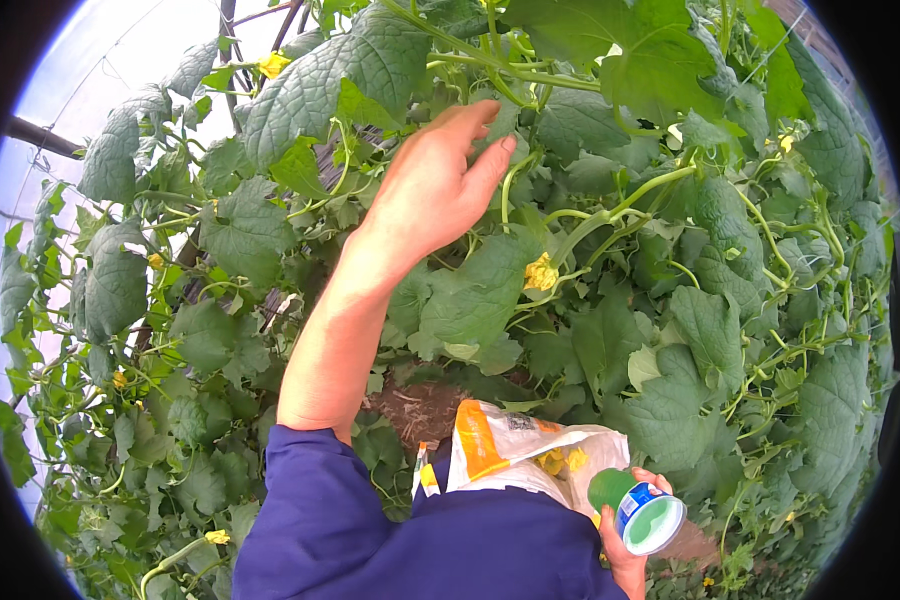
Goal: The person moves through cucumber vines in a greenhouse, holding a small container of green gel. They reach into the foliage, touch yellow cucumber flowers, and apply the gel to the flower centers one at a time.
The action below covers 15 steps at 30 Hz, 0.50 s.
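My left hand [439,176] is raised among the vines at the upper middle, fingers partly spread and nothing visible in it. A curved green stem [508,187] hangs just right of its thumb. Below and to the right, a young loofah-like fruit [581,238] ends in a withered yellow flower [541,273]. My right hand [626,536], low at the right, holds a plastic cup [651,519] with a blue label and green contents; a green rounded part shows beside it. Behind the cup, a white and orange woven sack [521,442] hangs at my waist with yellow flowers [576,459] inside.
Broad leaves [480,292] and vines surround me on all sides. Thin strings run through the foliage at the right. A dark pole [45,138] and translucent plastic sheeting [67,67] stand at the left. Another small fruit with a yellow flower [217,537] hangs at the lower left.
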Tool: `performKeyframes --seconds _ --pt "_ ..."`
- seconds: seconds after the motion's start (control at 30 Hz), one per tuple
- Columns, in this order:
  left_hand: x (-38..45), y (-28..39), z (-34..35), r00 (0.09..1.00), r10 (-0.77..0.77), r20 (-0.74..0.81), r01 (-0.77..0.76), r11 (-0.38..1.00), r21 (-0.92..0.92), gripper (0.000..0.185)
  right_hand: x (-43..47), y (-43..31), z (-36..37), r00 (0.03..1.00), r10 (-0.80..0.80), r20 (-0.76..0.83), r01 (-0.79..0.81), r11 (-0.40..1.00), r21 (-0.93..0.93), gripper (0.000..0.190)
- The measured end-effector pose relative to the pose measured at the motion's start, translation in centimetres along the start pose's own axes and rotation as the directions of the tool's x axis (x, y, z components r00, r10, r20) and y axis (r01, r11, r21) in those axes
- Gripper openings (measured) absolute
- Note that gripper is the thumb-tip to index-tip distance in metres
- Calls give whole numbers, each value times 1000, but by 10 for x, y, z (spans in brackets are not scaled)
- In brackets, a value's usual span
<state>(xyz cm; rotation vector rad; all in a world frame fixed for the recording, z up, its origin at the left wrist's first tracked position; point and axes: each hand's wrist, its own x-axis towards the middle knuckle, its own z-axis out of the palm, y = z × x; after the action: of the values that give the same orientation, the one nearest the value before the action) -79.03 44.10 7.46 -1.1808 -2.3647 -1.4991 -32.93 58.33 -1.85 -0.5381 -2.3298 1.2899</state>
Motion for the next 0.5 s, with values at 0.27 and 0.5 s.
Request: performKeyframes --seconds 0.27,0.5 --pt "63 -16 63 988 -150 26 149 922 -358 35 -4 -3 16 997 64 -45 -61 995 78 91" --pt "62 -12 115 992 -41 -116 -8 921 -390 32 -14 0 23 994 53 -92 -53 999 4 95"
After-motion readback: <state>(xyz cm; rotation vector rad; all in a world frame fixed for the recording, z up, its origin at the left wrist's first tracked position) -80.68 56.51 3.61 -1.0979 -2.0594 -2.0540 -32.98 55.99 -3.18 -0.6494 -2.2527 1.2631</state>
